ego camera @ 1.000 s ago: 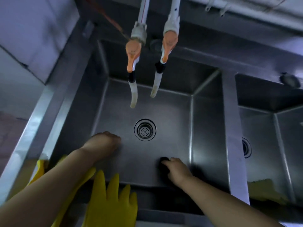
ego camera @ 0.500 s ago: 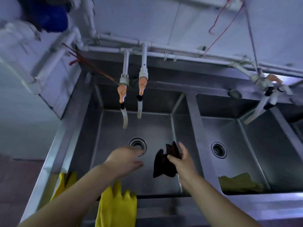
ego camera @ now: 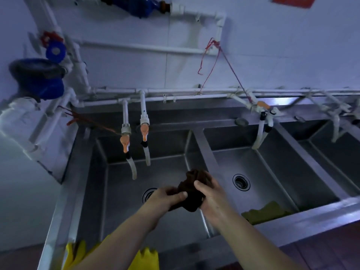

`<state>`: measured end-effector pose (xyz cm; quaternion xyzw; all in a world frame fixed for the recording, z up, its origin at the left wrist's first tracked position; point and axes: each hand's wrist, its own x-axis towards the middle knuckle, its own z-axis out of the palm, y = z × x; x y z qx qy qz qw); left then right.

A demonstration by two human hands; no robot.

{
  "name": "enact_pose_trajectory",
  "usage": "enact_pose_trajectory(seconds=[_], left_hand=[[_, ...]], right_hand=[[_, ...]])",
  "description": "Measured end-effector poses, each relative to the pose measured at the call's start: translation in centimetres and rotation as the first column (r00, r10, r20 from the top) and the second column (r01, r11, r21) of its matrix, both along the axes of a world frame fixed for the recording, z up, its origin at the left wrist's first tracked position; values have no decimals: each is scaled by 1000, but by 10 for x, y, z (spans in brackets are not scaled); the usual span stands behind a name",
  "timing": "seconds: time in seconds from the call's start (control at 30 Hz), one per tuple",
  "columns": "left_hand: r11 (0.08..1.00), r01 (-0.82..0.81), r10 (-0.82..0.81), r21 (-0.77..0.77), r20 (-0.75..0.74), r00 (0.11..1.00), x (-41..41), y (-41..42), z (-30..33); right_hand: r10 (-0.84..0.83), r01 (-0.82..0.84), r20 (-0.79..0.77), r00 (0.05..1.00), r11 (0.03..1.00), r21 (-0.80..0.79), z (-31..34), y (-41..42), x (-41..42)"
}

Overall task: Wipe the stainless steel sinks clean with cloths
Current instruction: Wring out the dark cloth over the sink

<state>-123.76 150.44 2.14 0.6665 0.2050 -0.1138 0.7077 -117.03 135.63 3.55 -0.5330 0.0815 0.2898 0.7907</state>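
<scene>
A dark brown cloth (ego camera: 194,189) hangs bunched between both hands, above the divider between the left sink (ego camera: 116,191) and the middle sink (ego camera: 272,172). My left hand (ego camera: 165,198) grips its lower left part with the thumb on top. My right hand (ego camera: 210,193) grips its right side, fingers curled round it. A yellow-green cloth (ego camera: 265,211) lies on the floor of the middle sink near the front wall. The left sink's drain (ego camera: 148,193) is partly hidden by my left hand.
Two hose taps with orange handles (ego camera: 134,152) hang over the left sink; another tap (ego camera: 262,121) hangs over the middle sink, whose drain (ego camera: 241,182) is open to view. Yellow rubber gloves (ego camera: 146,259) drape over the front rim. A third sink (ego camera: 341,152) is at right.
The cloth was lifted off the left sink's floor by my right hand. My left hand came across and took hold of it too. The view tilted up and back.
</scene>
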Motion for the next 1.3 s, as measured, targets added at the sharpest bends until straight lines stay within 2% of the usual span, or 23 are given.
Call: enact_pose_trajectory(seconds=[0.17, 0.37, 0.47, 0.6, 0.77, 0.83, 0.93, 1.1, 1.2, 1.3], left_hand=[[984, -177, 172, 36, 109, 979, 12, -15, 9], [979, -178, 156, 101, 201, 967, 25, -53, 19], [971, -202, 169, 129, 227, 959, 35, -88, 26], [960, -235, 196, 153, 235, 952, 53, -149, 39], [970, -176, 134, 166, 237, 962, 81, -253, 50], [967, -131, 77, 218, 240, 968, 93, -305, 52], [963, -41, -28, 268, 251, 968, 112, -381, 53], [960, 108, -177, 257, 260, 949, 136, -491, 61], [956, 166, -226, 241, 249, 942, 155, -539, 58], [962, 184, -230, 202, 235, 944, 182, -583, 50]], right_hand=[[46, -47, 52, 998, 999, 13, 11, -29, -3], [-5, 4, 25, 1000, 999, 32, 12, -77, 2], [-24, 23, 4, 1000, 996, 81, 18, -109, 8], [-67, 66, 29, 997, 997, 45, 22, -172, 20], [-155, 159, 43, 987, 983, -96, 20, -293, 40], [-69, 98, 121, 990, 963, -253, 21, -350, 48], [129, -24, 183, 975, 873, -488, 24, -434, 59], [264, -70, 171, 949, 708, -703, 35, -551, 69], [211, -3, 174, 962, 645, -764, 35, -605, 78], [54, 122, 217, 975, 684, -719, 31, -647, 89]])
